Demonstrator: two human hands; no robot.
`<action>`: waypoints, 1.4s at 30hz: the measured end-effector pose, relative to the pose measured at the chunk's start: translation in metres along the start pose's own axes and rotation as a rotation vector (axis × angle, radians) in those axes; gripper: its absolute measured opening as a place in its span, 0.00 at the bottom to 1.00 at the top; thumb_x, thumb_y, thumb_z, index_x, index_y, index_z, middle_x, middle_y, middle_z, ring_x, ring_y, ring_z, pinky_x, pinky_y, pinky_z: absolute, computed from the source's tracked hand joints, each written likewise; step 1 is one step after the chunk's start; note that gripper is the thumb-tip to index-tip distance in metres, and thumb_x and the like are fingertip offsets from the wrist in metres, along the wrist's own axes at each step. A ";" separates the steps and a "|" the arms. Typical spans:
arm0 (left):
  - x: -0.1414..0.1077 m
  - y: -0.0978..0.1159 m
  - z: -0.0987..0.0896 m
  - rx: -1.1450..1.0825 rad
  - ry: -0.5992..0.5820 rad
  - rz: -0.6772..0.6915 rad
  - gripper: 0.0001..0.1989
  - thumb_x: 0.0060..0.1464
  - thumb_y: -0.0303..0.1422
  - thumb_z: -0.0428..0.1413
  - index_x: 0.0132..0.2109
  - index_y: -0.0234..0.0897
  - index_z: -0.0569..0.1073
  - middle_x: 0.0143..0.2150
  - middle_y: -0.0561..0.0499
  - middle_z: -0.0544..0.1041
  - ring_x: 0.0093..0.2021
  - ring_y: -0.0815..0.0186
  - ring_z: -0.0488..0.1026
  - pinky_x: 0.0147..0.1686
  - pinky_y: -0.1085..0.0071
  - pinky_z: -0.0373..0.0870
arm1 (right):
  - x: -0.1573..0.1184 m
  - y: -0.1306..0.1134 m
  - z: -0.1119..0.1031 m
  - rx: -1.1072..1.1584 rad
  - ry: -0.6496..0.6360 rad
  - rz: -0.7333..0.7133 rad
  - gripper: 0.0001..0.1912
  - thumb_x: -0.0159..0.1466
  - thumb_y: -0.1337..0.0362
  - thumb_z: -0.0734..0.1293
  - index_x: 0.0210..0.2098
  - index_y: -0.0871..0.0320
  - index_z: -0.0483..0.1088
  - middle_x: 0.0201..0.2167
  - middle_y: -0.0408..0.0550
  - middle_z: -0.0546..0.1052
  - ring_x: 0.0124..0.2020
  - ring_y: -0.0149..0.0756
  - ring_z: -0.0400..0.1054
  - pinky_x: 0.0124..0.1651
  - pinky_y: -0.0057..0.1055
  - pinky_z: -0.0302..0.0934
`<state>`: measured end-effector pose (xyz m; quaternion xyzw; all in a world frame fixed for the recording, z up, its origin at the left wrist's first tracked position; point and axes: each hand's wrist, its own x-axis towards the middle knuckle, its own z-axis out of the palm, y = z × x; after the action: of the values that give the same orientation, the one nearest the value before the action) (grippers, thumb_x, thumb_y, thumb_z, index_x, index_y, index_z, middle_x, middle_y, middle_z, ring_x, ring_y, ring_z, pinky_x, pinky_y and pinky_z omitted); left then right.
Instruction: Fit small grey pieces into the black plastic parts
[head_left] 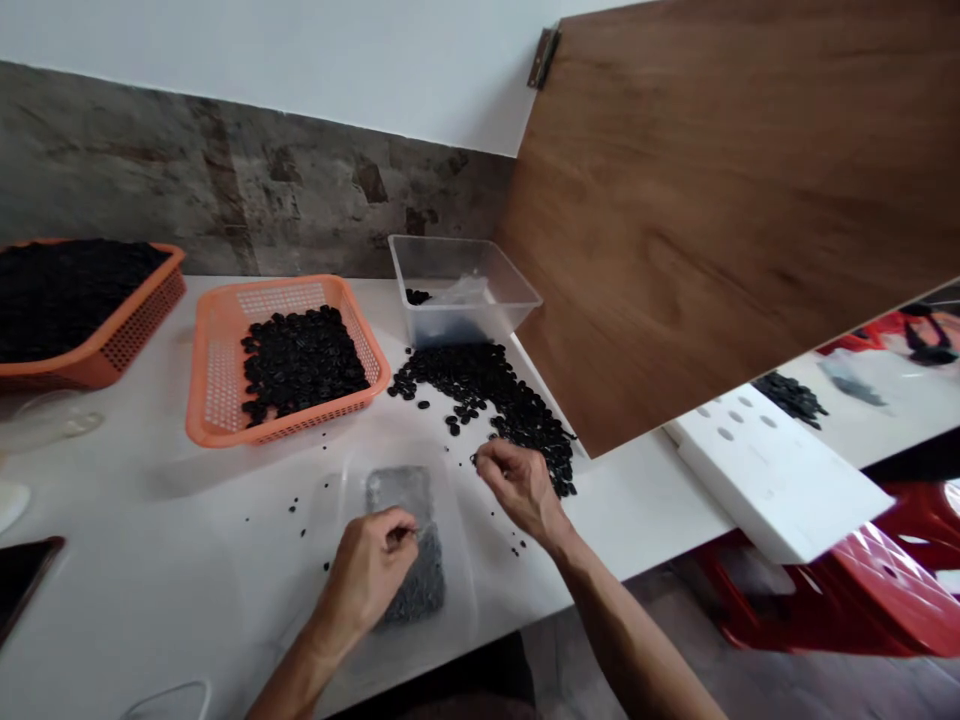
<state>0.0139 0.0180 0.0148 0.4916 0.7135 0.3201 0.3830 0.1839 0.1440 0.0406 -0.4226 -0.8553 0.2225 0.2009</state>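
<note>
My left hand (373, 560) is closed in a pinch above a clear plastic tub (461, 600). What its fingertips hold is too small to make out. Inside the tub lies a mass of tiny grey pieces (420, 575). To the right, my right hand (521, 482) pinches a small black ring-like piece (474, 459) between thumb and forefinger. It is at the near edge of a spread pile of small black oval pieces (517, 395) on the white table (300, 590).
An orange basket (210, 385) holds more black pieces; a fuller orange basket (142, 320) stands at far left. A clear bin (480, 325) sits behind the pile. A brown wooden panel (720, 200) slants over the right side, near a white box (780, 480) and red stools (847, 590).
</note>
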 end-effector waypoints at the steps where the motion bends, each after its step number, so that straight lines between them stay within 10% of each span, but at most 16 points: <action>1: 0.000 0.000 -0.003 -0.103 -0.008 -0.022 0.11 0.51 0.31 0.49 0.33 0.33 0.76 0.23 0.49 0.76 0.25 0.63 0.74 0.27 0.71 0.65 | -0.010 -0.009 0.000 0.105 -0.017 -0.008 0.12 0.65 0.65 0.59 0.29 0.60 0.70 0.22 0.41 0.71 0.24 0.28 0.65 0.28 0.22 0.57; 5: -0.002 0.004 -0.009 -0.417 -0.003 -0.105 0.13 0.48 0.37 0.53 0.34 0.32 0.75 0.25 0.48 0.77 0.21 0.67 0.71 0.20 0.74 0.60 | -0.037 -0.035 0.011 0.698 -0.142 0.064 0.10 0.65 0.63 0.62 0.30 0.61 0.71 0.20 0.42 0.70 0.22 0.28 0.64 0.26 0.23 0.56; 16: -0.010 0.006 -0.004 -0.585 0.065 -0.118 0.07 0.43 0.32 0.61 0.29 0.32 0.78 0.18 0.54 0.73 0.20 0.71 0.66 0.23 0.76 0.60 | -0.038 -0.049 0.041 0.583 -0.126 0.035 0.07 0.64 0.67 0.61 0.31 0.60 0.69 0.20 0.41 0.70 0.22 0.28 0.62 0.26 0.23 0.54; 28: -0.019 -0.012 -0.001 -0.798 0.225 -0.132 0.11 0.43 0.37 0.64 0.31 0.33 0.78 0.22 0.51 0.77 0.21 0.71 0.68 0.21 0.78 0.60 | -0.039 -0.058 0.043 1.022 -0.098 0.207 0.10 0.61 0.61 0.65 0.30 0.62 0.68 0.19 0.40 0.66 0.20 0.27 0.60 0.25 0.24 0.55; 35: -0.023 -0.013 0.007 -0.692 0.273 -0.069 0.06 0.44 0.34 0.63 0.31 0.36 0.78 0.26 0.53 0.78 0.25 0.68 0.72 0.29 0.75 0.68 | -0.044 -0.065 0.051 1.152 -0.133 0.222 0.11 0.61 0.59 0.67 0.30 0.62 0.67 0.21 0.43 0.70 0.22 0.28 0.65 0.28 0.25 0.59; 42: -0.031 -0.014 0.010 -0.181 0.496 0.320 0.02 0.53 0.29 0.58 0.34 0.41 0.76 0.29 0.55 0.75 0.25 0.72 0.67 0.29 0.78 0.65 | -0.048 -0.065 0.049 1.023 -0.101 0.176 0.09 0.64 0.61 0.64 0.32 0.61 0.67 0.21 0.42 0.69 0.23 0.28 0.64 0.28 0.25 0.57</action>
<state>0.0236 -0.0145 0.0053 0.4687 0.6673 0.5488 0.1841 0.1444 0.0592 0.0286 -0.3294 -0.6070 0.6482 0.3207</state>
